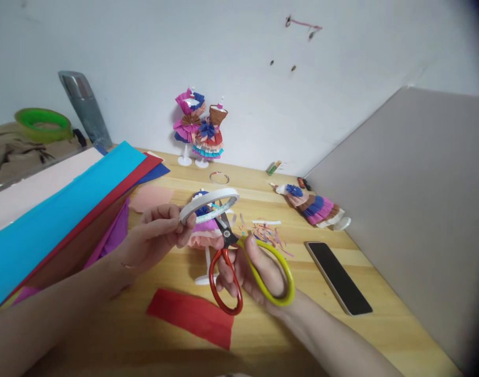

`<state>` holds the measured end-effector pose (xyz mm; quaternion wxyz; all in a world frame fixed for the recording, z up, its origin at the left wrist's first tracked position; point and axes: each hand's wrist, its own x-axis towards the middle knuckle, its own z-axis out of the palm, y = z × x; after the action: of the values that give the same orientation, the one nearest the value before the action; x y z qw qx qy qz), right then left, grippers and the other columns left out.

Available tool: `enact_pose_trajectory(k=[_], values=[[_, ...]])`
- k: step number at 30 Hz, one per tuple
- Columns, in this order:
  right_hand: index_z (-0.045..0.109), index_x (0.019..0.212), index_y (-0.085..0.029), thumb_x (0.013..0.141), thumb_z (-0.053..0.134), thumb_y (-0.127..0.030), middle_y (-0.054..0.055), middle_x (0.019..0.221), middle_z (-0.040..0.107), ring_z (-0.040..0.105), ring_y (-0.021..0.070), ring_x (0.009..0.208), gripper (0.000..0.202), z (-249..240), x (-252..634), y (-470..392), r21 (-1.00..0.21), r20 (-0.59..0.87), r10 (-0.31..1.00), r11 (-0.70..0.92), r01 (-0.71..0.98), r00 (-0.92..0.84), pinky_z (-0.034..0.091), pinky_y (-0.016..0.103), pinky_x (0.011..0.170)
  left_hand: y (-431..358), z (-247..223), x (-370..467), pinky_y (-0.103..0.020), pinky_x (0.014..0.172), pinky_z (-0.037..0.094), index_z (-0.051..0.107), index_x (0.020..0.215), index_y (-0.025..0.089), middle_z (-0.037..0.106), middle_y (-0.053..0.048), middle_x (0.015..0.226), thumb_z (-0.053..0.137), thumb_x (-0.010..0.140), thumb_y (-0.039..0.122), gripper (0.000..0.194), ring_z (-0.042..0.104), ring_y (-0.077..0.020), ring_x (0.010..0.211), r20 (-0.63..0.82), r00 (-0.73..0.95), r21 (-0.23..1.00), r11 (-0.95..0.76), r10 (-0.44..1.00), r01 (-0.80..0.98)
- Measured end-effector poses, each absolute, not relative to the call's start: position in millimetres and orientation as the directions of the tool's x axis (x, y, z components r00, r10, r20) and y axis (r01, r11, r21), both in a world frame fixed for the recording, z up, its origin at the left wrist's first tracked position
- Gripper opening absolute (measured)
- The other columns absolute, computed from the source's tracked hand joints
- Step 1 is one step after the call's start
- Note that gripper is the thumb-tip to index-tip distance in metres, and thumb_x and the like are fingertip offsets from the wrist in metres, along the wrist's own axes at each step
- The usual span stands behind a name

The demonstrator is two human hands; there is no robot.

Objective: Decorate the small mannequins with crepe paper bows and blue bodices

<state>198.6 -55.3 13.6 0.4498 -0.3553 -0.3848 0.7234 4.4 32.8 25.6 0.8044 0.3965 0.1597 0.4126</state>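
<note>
Pale walls (145, 52) stood behind the far edge and along the right edge of a wooden table (263, 345). Above its middle, a white tape roll (202, 201) was held up in the air. The left hand (156, 233) pinched the roll's near-left rim between thumb and fingers. The right hand (259, 267) grasped the scissors (227, 235), thumb through the yellow loop and fingers in the red one. Their dark blades stood slightly apart and overlapped the ring in view; whether they touched it could not be told.

The step in hand looked like readying tape for a cut; the next move would call for a free tape end between the blades, clear of the left fingertips.

Just beyond the hands stood a small dress (202, 227), partly hidden. A red strip (192, 317) lay toward the near edge, paper scraps (269, 233) to the right of the dress, and a phone (339, 277) near the right edge. Coloured sheets (78, 204) covered the left side, and two dressed stands (211, 139) stood by the far edge.
</note>
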Motion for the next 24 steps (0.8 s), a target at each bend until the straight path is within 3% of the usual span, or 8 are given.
enact_pose_trajectory(k=[6, 10, 13, 15, 17, 19, 21, 24], values=[[0.056, 0.097, -0.018, 0.083, 0.050, -0.073, -0.010, 0.047, 0.044, 0.032, 0.0045, 0.031, 0.057, 8, 198, -62, -0.871, -0.181, 0.943, -0.285, -0.400, -0.278, 0.042, 0.022, 0.044, 29, 27, 4, -0.019, 0.054, 0.045, 0.069, 0.059, 0.011, 0.069, -0.005, 0.074, 0.078, 0.068, 0.020, 0.016, 0.058, -0.0084, 0.055, 0.089, 0.624, 0.765, 0.348, 0.777, -0.542], [0.053, 0.094, -0.019, 0.085, 0.047, -0.072, -0.013, 0.041, 0.037, 0.026, 0.0043, 0.028, 0.054, 8, 211, -72, -0.947, -0.093, 0.990, -0.121, -0.298, -0.107, 0.037, 0.021, 0.041, 28, 32, 3, -0.018, 0.053, 0.045, 0.069, 0.060, 0.011, 0.069, -0.005, 0.075, 0.077, 0.069, 0.019, 0.014, 0.058, -0.0082, 0.055, 0.112, 0.616, 0.755, 0.337, 0.780, -0.563], [0.049, 0.099, -0.021, 0.087, 0.046, -0.070, -0.012, 0.043, 0.039, 0.030, 0.0069, 0.030, 0.051, 11, 235, -84, -0.998, -0.009, 0.996, -0.004, -0.057, 0.089, 0.031, 0.022, 0.037, 29, 36, 0, -0.018, 0.052, 0.047, 0.069, 0.061, 0.010, 0.068, -0.005, 0.075, 0.077, 0.068, 0.018, 0.014, 0.058, -0.0087, 0.057, 0.119, 0.589, 0.750, 0.317, 0.799, -0.581], [0.050, 0.104, -0.020, 0.089, 0.049, -0.062, -0.008, 0.051, 0.045, 0.035, 0.0085, 0.035, 0.044, 12, 252, -94, -0.971, -0.033, 0.993, -0.058, 0.230, 0.110, 0.027, 0.021, 0.036, 30, 40, -2, -0.018, 0.052, 0.048, 0.069, 0.062, 0.009, 0.068, -0.005, 0.076, 0.077, 0.069, 0.018, 0.014, 0.059, -0.0090, 0.058, 0.131, 0.572, 0.747, 0.298, 0.810, -0.594], [0.054, 0.100, -0.019, 0.086, 0.059, -0.048, -0.005, 0.059, 0.051, 0.042, 0.0099, 0.043, 0.032, 10, 266, -104, -0.816, -0.065, 0.997, -0.076, 0.573, 0.040, 0.030, 0.023, 0.043, 32, 42, -3, -0.018, 0.052, 0.049, 0.069, 0.064, 0.009, 0.068, -0.005, 0.077, 0.075, 0.070, 0.017, 0.012, 0.059, -0.0087, 0.056, 0.151, 0.555, 0.744, 0.276, 0.818, -0.609], [0.059, 0.098, -0.019, 0.084, 0.061, -0.032, -0.001, 0.066, 0.059, 0.050, 0.0129, 0.053, 0.020, 5, 273, -112, -0.578, -0.130, 0.988, -0.012, 0.816, -0.077, 0.034, 0.025, 0.051, 34, 44, -4, -0.017, 0.053, 0.049, 0.069, 0.065, 0.008, 0.068, -0.004, 0.077, 0.075, 0.070, 0.017, 0.012, 0.059, -0.0081, 0.055, 0.164, 0.541, 0.741, 0.259, 0.825, -0.619], [0.061, 0.106, -0.019, 0.083, 0.055, -0.020, 0.003, 0.074, 0.066, 0.058, 0.0174, 0.061, 0.024, -2, 275, -117, -0.385, -0.209, 0.962, 0.084, 0.919, -0.176, 0.035, 0.028, 0.056, 36, 46, -5, -0.017, 0.053, 0.049, 0.069, 0.065, 0.008, 0.067, -0.004, 0.078, 0.074, 0.070, 0.017, 0.011, 0.058, -0.0076, 0.055, 0.168, 0.535, 0.745, 0.249, 0.828, -0.619], [0.057, 0.119, -0.018, 0.081, 0.049, -0.015, 0.009, 0.089, 0.071, 0.066, 0.0233, 0.071, 0.040, -11, 274, -117, -0.253, -0.281, 0.934, 0.150, 0.956, -0.221, 0.039, 0.032, 0.060, 38, 46, -6, -0.017, 0.053, 0.050, 0.069, 0.064, 0.009, 0.066, -0.004, 0.079, 0.075, 0.070, 0.018, 0.012, 0.058, -0.0076, 0.056, 0.171, 0.530, 0.750, 0.239, 0.830, -0.617]])
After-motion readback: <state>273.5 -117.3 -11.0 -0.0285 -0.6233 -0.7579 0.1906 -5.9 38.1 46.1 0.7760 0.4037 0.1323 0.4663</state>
